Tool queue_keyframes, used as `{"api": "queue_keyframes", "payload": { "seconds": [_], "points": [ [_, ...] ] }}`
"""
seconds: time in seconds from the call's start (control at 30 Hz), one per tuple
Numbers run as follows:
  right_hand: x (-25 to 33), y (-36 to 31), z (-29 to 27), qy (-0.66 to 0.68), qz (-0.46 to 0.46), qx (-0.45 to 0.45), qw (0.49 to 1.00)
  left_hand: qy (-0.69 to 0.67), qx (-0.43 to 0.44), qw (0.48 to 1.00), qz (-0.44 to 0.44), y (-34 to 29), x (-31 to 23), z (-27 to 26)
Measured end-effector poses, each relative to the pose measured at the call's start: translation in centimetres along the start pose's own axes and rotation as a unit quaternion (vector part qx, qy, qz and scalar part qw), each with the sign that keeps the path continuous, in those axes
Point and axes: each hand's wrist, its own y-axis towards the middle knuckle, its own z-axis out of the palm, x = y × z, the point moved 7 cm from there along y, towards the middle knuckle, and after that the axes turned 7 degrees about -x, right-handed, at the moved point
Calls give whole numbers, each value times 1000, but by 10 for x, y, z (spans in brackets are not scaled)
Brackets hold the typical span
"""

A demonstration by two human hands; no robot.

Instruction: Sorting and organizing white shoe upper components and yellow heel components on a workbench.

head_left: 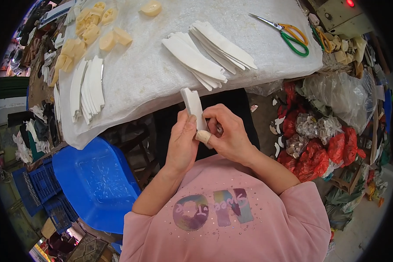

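Observation:
In front of my chest, beyond the table's near edge, a small stack of white curved strips [193,107] stands upright between my hands. My left hand [183,135] is closed round its left side, thumb lying along the face. On the other side my right hand [229,131] has curled fingers pressed against the lower part. A beige band [203,136] sits at the tip of my right thumb; whether it is wrapped round it or pinched there I cannot tell. The stack's lower end is partly hidden by my fingers.
Ahead, the white-covered table [135,56] bears more white strips [196,61], a left pile of strips [88,89], pale yellow rolled pieces [89,32] and scissors [288,35] with green and orange handles. A blue plastic chair [96,183] stands left; red bags [312,157] lie right.

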Motion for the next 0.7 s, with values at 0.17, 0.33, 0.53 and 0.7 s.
{"api": "queue_keyframes", "payload": {
  "seconds": [0.17, 0.33, 0.53, 0.7],
  "points": [
    [-8, 1, 2, 37, 39, 13, 998, 180, -22, 981, 68, 2, -18, -17],
    [-12, -3, 3, 77, 88, 23, 993, 228, -40, 970, 78, -3, -25, -22],
    [-18, -10, 2, 65, 112, 70, 989, 212, -28, 977, 13, -3, -21, -25],
    [-26, -18, 3, 88, 171, 100, 976, 160, -25, 987, 2, -3, -11, -28]
  ]
}}
